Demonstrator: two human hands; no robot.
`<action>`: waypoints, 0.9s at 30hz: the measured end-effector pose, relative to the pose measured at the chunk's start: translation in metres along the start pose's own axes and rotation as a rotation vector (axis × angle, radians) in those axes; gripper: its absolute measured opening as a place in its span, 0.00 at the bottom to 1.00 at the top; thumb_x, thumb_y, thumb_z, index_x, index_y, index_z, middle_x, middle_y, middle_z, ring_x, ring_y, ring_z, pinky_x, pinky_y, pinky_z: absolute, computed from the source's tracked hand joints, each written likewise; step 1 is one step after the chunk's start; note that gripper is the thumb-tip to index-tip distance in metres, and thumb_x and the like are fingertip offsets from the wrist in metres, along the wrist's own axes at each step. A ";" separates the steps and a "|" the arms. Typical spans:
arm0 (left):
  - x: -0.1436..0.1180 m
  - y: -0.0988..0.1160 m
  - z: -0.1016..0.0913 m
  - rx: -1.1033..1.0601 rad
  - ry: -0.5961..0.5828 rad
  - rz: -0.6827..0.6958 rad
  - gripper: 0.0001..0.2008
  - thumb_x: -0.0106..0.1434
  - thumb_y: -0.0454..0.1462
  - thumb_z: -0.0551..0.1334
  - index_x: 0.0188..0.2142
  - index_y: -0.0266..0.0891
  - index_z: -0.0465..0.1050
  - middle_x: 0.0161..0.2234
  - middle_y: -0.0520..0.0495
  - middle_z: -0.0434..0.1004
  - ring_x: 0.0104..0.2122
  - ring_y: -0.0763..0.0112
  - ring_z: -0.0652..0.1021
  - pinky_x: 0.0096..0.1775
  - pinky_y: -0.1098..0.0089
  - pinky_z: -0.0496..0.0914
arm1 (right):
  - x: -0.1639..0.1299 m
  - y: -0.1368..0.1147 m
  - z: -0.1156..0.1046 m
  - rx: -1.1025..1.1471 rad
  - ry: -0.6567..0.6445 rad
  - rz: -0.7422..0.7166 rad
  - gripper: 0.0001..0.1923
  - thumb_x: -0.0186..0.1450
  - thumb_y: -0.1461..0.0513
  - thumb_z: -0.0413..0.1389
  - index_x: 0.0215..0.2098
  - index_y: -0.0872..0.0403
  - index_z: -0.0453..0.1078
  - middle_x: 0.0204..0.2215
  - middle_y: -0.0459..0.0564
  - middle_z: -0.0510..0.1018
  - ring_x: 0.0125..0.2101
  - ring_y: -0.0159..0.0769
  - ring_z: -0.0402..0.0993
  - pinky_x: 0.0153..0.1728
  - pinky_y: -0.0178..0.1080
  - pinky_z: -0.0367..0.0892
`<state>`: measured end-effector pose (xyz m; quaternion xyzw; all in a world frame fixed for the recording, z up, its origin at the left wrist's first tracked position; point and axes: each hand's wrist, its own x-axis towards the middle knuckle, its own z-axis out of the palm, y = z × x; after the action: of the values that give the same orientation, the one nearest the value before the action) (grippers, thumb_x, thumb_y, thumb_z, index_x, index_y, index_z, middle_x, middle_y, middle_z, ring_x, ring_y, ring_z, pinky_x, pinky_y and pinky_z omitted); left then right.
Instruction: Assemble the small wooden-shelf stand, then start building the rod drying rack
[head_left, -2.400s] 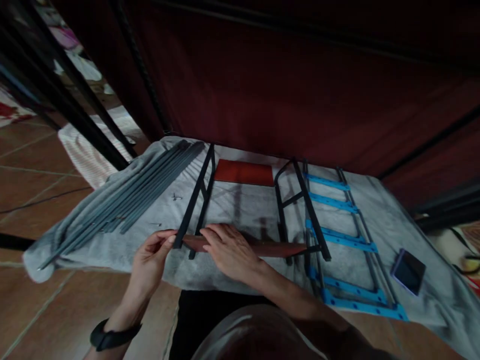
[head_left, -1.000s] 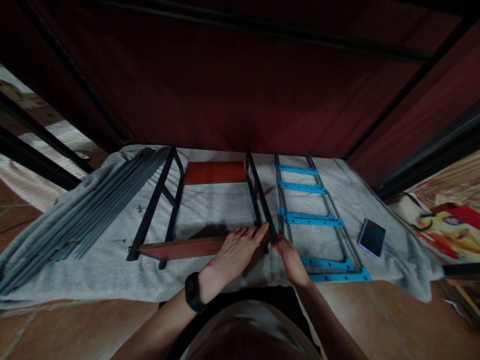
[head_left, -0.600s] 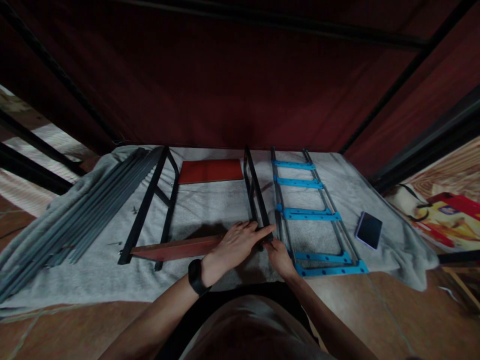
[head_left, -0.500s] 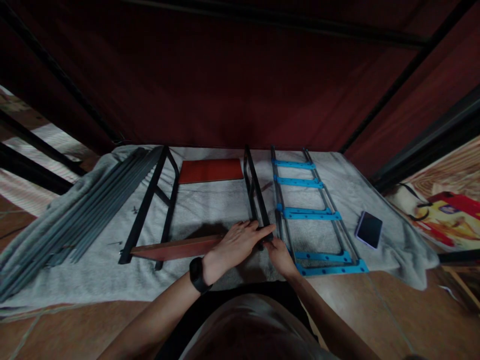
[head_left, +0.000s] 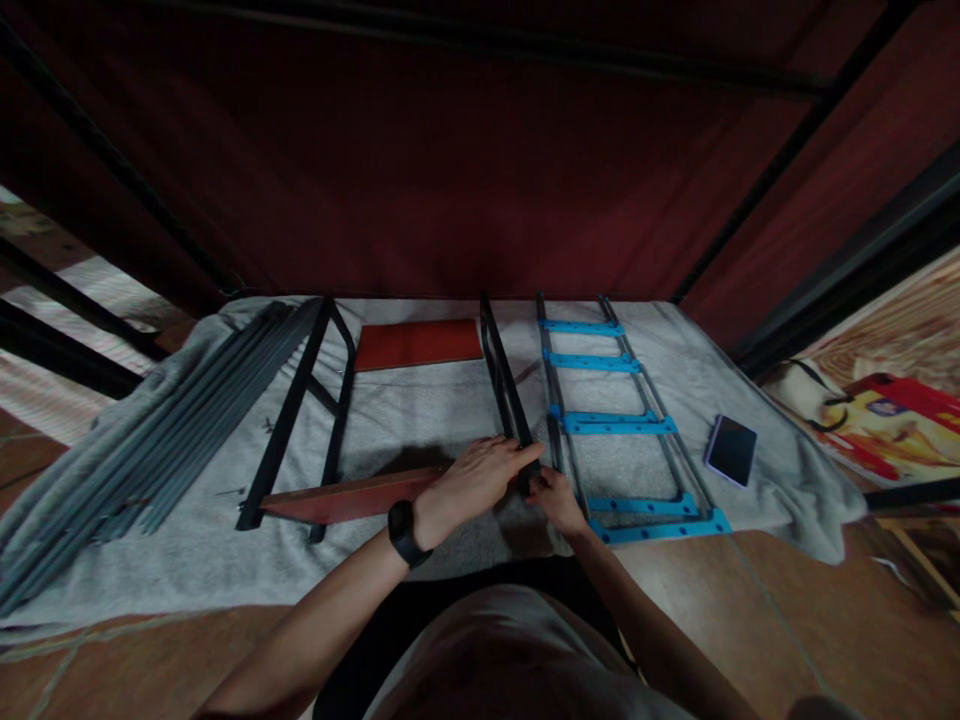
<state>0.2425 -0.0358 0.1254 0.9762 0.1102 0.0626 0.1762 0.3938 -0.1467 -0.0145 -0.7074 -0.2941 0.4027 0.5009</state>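
My left hand [head_left: 476, 483], a black band on its wrist, lies across the right end of a reddish-brown board [head_left: 345, 500]. Its fingers reach over the lower end of a black metal side frame [head_left: 510, 385] and grip it. From the other side, my right hand [head_left: 559, 502] closes its fingers at the outer face of that same end; anything small between them is hidden. The board's left end meets a second black side frame [head_left: 289, 430]. Farther back, an orange-red board [head_left: 420, 344] spans the gap between the two frames.
Grey tubes [head_left: 202, 420] lie bundled at the left on a grey blanket [head_left: 442, 410]. Small screws [head_left: 268, 426] rest by the left frame. To the right are blue-jointed tube frames [head_left: 619, 425], a phone [head_left: 731, 450] and a red-yellow package [head_left: 900, 425]. A dark red panel [head_left: 480, 180] stands behind.
The right side frame's lower end has shifted slightly left. My right hand has moved a little up with it, its fingers now bent at the bar's outer face. My left hand keeps its grip.
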 end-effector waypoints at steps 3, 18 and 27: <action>-0.001 -0.002 -0.002 0.006 -0.011 -0.017 0.28 0.63 0.25 0.53 0.59 0.48 0.60 0.46 0.48 0.73 0.47 0.65 0.73 0.50 0.65 0.66 | 0.005 0.003 0.003 0.062 -0.024 0.046 0.09 0.55 0.56 0.55 0.30 0.52 0.68 0.22 0.44 0.70 0.25 0.34 0.70 0.28 0.39 0.73; -0.002 -0.004 -0.012 -0.095 -0.023 -0.035 0.22 0.64 0.28 0.54 0.55 0.47 0.63 0.47 0.48 0.74 0.48 0.65 0.73 0.48 0.66 0.67 | 0.007 0.000 0.010 0.002 0.008 0.028 0.07 0.55 0.57 0.55 0.28 0.53 0.65 0.20 0.42 0.69 0.23 0.31 0.68 0.24 0.35 0.69; -0.005 -0.002 -0.020 -0.121 -0.012 -0.060 0.22 0.65 0.29 0.53 0.56 0.48 0.63 0.45 0.49 0.75 0.46 0.65 0.75 0.48 0.65 0.67 | 0.009 0.001 0.015 -0.049 -0.044 -0.038 0.09 0.58 0.59 0.52 0.36 0.53 0.68 0.28 0.45 0.74 0.28 0.33 0.72 0.26 0.35 0.72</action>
<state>0.2343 -0.0282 0.1427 0.9603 0.1344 0.0579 0.2374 0.3850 -0.1327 -0.0204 -0.7046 -0.3284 0.4014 0.4844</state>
